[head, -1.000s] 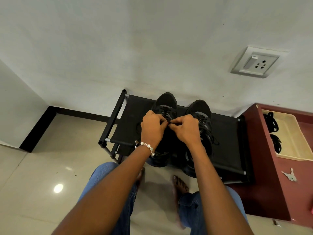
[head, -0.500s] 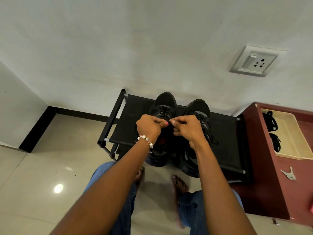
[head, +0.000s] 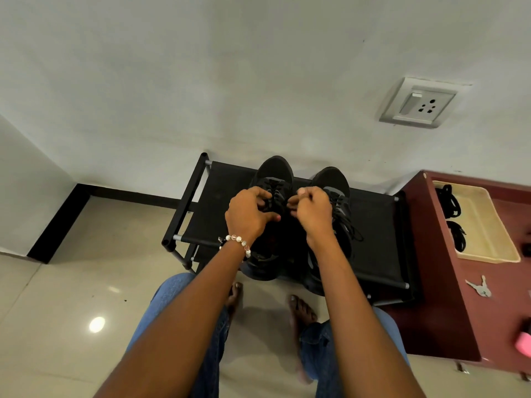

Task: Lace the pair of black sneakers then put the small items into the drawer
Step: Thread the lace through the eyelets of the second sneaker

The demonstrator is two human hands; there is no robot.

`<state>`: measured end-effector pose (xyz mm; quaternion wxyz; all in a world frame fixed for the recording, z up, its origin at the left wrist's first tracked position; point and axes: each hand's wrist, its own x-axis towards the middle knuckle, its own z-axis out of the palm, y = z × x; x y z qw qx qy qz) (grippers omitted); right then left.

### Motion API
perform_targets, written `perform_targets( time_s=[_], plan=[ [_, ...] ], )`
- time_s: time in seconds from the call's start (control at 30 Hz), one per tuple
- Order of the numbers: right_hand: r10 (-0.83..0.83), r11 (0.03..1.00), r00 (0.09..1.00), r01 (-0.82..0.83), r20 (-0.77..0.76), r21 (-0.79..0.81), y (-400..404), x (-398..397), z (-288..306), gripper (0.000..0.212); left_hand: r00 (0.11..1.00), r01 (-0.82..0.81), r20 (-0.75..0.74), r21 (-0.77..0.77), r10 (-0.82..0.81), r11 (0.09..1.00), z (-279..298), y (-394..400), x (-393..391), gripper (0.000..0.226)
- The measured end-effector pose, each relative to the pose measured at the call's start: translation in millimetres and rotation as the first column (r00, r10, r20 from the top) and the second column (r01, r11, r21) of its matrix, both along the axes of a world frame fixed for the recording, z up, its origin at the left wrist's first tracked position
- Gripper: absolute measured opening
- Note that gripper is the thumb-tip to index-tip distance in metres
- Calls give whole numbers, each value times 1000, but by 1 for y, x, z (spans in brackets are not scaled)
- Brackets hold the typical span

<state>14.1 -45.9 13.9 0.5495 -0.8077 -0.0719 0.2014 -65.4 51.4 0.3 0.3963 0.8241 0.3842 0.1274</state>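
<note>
No writing or brand can be read anywhere. The black shoe rack [head: 373, 225] stands against the wall, bare fabric open at both ends. The maroon cabinet [head: 448, 282] runs off the right edge; on it a cream tray [head: 485, 225] and keys [head: 480, 288]. On the rack, the left sneaker [head: 274, 179] and the right sneaker [head: 334, 182] sit partly hidden by both forearms. Left hand [head: 247, 215] and right hand [head: 311, 209] curl over the left sneaker's laces [head: 273, 191]; whether they pinch them is unclear.
</note>
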Motion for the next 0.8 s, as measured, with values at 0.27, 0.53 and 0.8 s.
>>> perform_targets(
  time_s=[0.27,0.53,0.8],
  plan=[
    [-8,768,987,107,-158,631,-13,14,73,18,992,-26,-115,200,49,979,0,-10,-5,38],
    [572,765,781,-397,251,-507,-7,19,45,26,990,-86,-89,216,108,973,-3,-13,-9,43],
    [133,966,944,-192,302,175,-11,27,112,26,990,-83,-104,85,91,993,-1,-11,-10,60]
  ],
)
